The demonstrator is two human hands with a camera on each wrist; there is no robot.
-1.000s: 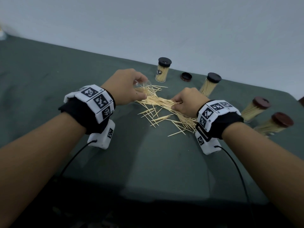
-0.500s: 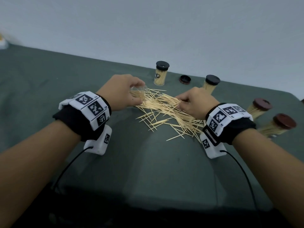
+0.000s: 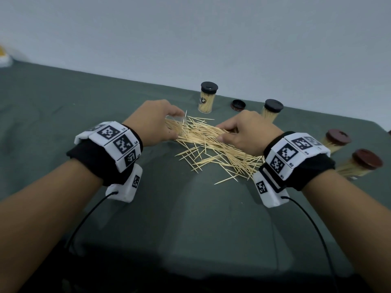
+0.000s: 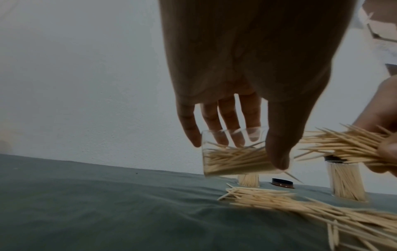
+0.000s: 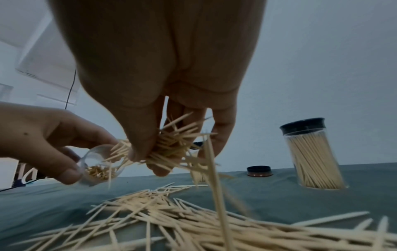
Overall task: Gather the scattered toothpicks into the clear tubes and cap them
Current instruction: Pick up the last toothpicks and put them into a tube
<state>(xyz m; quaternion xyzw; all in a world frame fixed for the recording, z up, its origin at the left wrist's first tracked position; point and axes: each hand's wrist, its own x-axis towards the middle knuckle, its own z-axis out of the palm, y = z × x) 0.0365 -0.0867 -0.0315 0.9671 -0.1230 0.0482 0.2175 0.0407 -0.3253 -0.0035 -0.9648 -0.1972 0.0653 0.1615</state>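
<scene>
Scattered toothpicks lie in a loose pile on the green cloth between my hands. My left hand holds a clear tube on its side above the cloth; it is partly filled with toothpicks, its open mouth toward the right hand. My right hand pinches a bundle of toothpicks between thumb and fingers, lifted off the pile, its tips at the tube's mouth. Some toothpicks hang or drop from the bundle. A loose dark cap lies behind the pile.
Several filled, capped tubes stand around: one at the back, one behind my right hand, two brown-capped ones at the right. The cloth-covered table meets a pale wall at the back.
My right hand has lifted a bundle of toothpicks from the pile and brought it left to the tube's mouth. My left hand keeps holding the tube.
</scene>
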